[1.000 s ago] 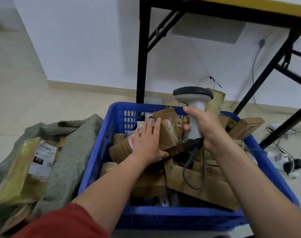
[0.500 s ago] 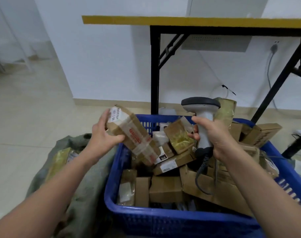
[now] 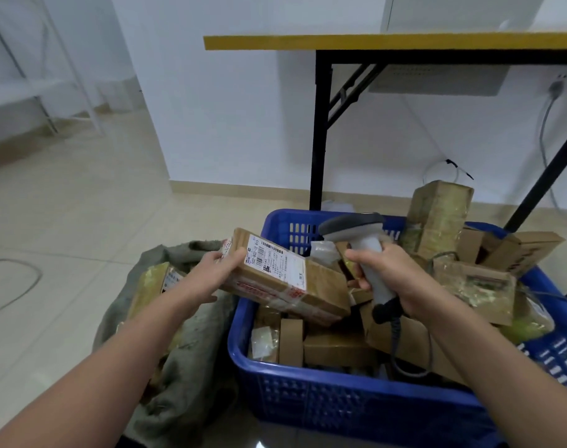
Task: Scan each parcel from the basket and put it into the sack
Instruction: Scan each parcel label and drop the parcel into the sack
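Observation:
My left hand (image 3: 211, 273) grips a brown cardboard parcel (image 3: 321, 286) by its left end, holding it over the left rim of the blue basket (image 3: 340, 402). Its white shipping label faces up. My right hand (image 3: 395, 279) holds a grey handheld scanner (image 3: 356, 227) by the grip, its head just right of the label and its coiled cable hanging into the basket. The basket is piled with several brown parcels (image 3: 337, 349). A grey-green sack (image 3: 191, 337) lies open to the left of the basket, with a yellowish taped parcel (image 3: 153, 286) inside.
A black-legged table with a yellow edge (image 3: 372, 42) stands behind the basket against the white wall. Cables hang down the wall at the right (image 3: 547, 118). A grey cable (image 3: 14, 286) curls on the tiled floor at far left.
My left hand took a parcel out of the basket, lifted it and turned it label-up. The scanner has tilted toward the label. My view has risen.

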